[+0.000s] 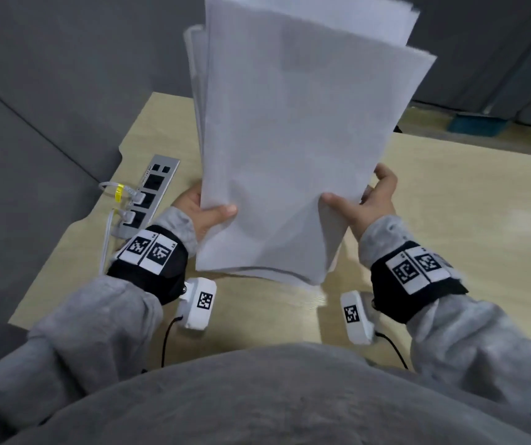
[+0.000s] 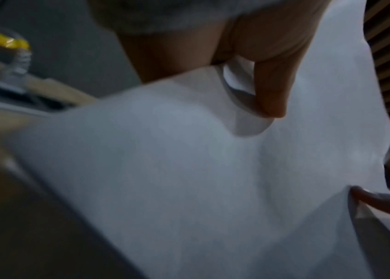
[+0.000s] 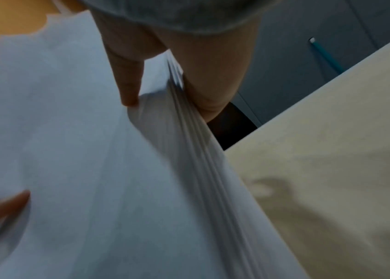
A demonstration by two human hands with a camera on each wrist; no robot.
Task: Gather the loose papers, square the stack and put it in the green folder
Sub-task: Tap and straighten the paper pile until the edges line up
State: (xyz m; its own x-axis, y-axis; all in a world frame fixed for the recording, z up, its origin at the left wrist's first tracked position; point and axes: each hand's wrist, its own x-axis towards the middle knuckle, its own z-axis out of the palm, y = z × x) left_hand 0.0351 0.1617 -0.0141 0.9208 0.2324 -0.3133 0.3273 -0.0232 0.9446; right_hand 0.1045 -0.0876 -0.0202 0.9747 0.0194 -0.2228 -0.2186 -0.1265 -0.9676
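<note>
A stack of white papers stands nearly upright above the light wooden desk, its sheets fanned unevenly at the top and left edges. My left hand pinches the stack's lower left side, thumb on the front sheet. My right hand pinches the lower right side, thumb in front and fingers behind. In the left wrist view the thumb presses into the papers. The right wrist view shows the layered edges of the papers between thumb and fingers. No green folder is visible.
A silver power strip with white plugs and a yellow tag lies at the desk's left edge. Grey partition walls stand behind and to the left. A teal object sits on the floor beyond the desk.
</note>
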